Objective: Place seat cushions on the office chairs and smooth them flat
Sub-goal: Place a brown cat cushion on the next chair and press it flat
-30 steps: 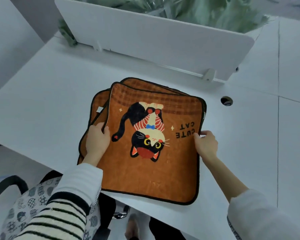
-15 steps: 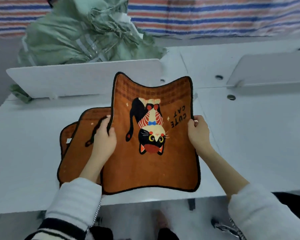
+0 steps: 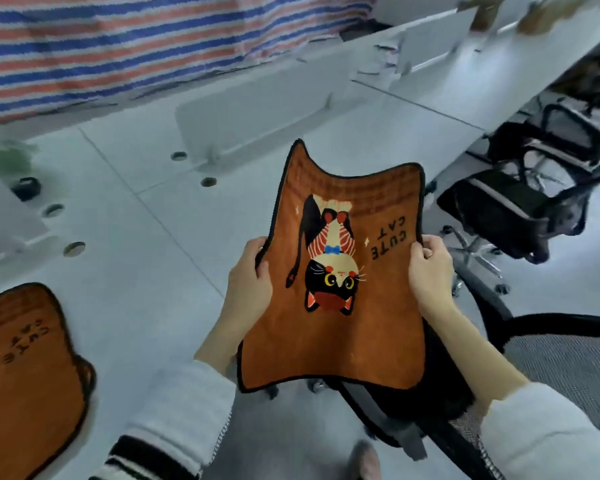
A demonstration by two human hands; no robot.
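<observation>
Seat cushion (image 3: pixel 340 327) btwn hands, L hand (image 3: pixel 248 282) & R hand (image 3: pixel 430 271) gripping edges

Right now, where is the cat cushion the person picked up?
In the head view it sits mid-frame: the cat cushion is held up in the air between the left hand and right hand, above a black office chair at lower right.

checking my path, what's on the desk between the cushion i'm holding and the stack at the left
Head view: bare white desk lies between the held cushion and the stack; only cable holes sit farther back.
</observation>
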